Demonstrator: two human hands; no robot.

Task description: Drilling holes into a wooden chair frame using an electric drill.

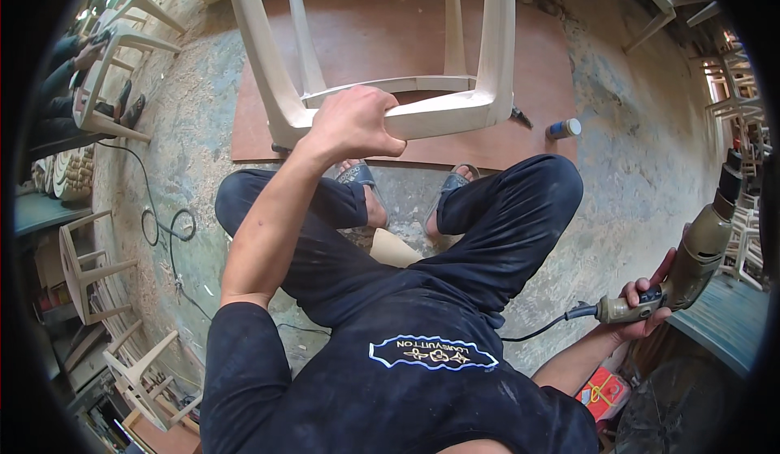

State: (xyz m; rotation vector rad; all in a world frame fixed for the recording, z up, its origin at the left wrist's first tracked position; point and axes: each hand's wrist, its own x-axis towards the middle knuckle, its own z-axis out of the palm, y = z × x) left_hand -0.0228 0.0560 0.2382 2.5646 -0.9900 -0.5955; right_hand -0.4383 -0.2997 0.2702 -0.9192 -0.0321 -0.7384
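A pale wooden chair frame (pixel 451 118) stands in front of me with its legs pointing up. My left hand (pixel 355 121) is wrapped over its near rail, left of the middle. Out to the right, my right hand (pixel 646 312) grips the handle of an olive-coloured corded power drill (pixel 700 251). The drill's dark front end points up and away, clear of the chair frame. Under the frame lies a reddish-brown board (pixel 540 56). A dark pointed piece (pixel 522 118) shows beside the frame's right corner; I cannot tell its kind.
A small blue can with a white lid (pixel 563 129) sits at the board's right. A black cord (pixel 172 234) loops over the dusty floor at left. More wooden frames (pixel 146 381) line both sides. Another person's legs (pixel 61 112) show at far left. A red box (pixel 603 393) is below my right forearm.
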